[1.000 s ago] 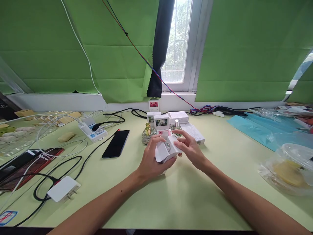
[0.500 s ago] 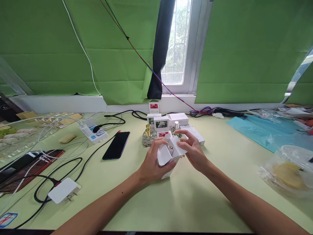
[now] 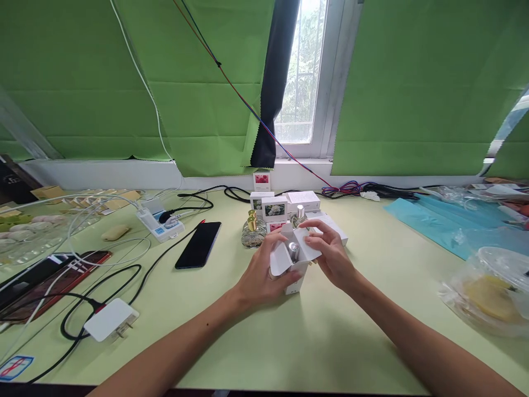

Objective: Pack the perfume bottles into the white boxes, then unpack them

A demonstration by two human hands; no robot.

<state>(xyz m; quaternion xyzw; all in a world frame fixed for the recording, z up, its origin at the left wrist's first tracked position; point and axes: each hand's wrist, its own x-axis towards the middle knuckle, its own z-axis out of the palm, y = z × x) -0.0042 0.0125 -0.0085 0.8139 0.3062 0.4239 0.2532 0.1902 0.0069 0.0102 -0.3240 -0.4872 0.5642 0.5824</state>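
Just below the middle of the frame, the left hand (image 3: 258, 278) is wrapping its fingers around the body of a small white cardboard box with open top flaps (image 3: 294, 263), gripping it upright, its lower corner at or just above the pale green counter (image 3: 314, 336). The right hand (image 3: 333, 256) is curling in from the right, its fingertips pinching the box's right flap and holding it folded outward. Inside the open top, the silver cap of a small glass bottle (image 3: 293, 250) is showing between the flaps.

Just behind the hands, toward the centre of the frame, a cluster of small white boxes with flower pictures (image 3: 275, 208) is sitting beside a round glass perfume bottle with a gold cap (image 3: 249, 232); a flat white carton (image 3: 330, 225) is lying just behind the right hand.

Left of centre, a black smartphone (image 3: 198, 252) is lying face up on the counter, with a white power strip (image 3: 159, 225) beyond it and black cables looping toward a white plug adapter (image 3: 111, 326) in the lower left. A dark red phone (image 3: 58, 275) is lying at the far left.

At the right edge, a clear plastic bag with something yellow inside (image 3: 487, 289) is resting near a light blue plastic sheet (image 3: 433, 220). Green fabric curtains (image 3: 413, 82) are hanging across the upper frame on either side of a window (image 3: 303, 77).
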